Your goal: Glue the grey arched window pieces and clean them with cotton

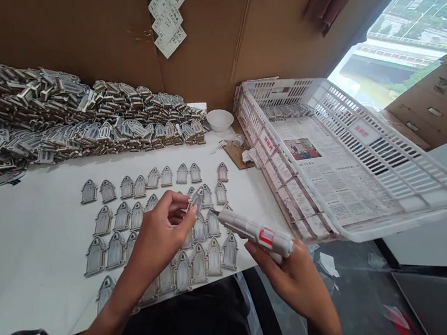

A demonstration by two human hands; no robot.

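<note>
Between the thumb and fingers of my left hand (165, 229) is a small arched window-shaped piece (197, 200), raised above the table. My right hand (294, 274) grips a white glue gun (254, 231) with a red label. Its dark nozzle points left at the held piece, close to it; whether they touch I cannot tell. Under and around both hands, more arched pieces (115, 251) lie in rows on the white table (27, 236). My left forearm hides part of the lower rows.
A large heap of arched pieces (72, 111) lines the back of the table. Beside it stands a white bowl (220, 120). On the right, a white plastic crate (370, 140) lined with newspaper holds some pieces at its far end. A black cable (21, 334) lies at lower left.
</note>
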